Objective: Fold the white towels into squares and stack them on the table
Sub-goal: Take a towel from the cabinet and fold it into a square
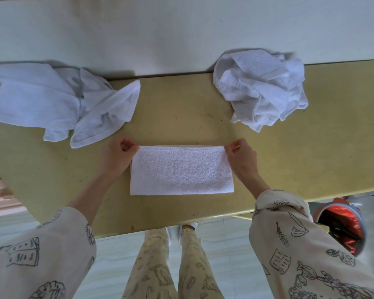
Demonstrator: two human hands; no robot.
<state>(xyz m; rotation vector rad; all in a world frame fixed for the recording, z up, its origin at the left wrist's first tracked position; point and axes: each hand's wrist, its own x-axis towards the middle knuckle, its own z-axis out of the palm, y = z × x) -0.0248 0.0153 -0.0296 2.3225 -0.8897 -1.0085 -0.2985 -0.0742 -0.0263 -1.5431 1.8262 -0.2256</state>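
Note:
A white towel (180, 170), folded into a flat rectangle, lies on the yellow table (181, 108) in front of me. My left hand (117, 158) pinches its far left corner. My right hand (242, 157) pinches its far right corner. A loose heap of white towels (58, 100) sprawls at the back left of the table. Another crumpled bundle of white towels (260, 87) sits at the back right, against the wall.
A pale wall (181, 35) runs along the table's far edge. The table's near edge (160, 228) crosses just above my legs and shoes. A red and grey object (343, 225) stands on the floor under the table's right side.

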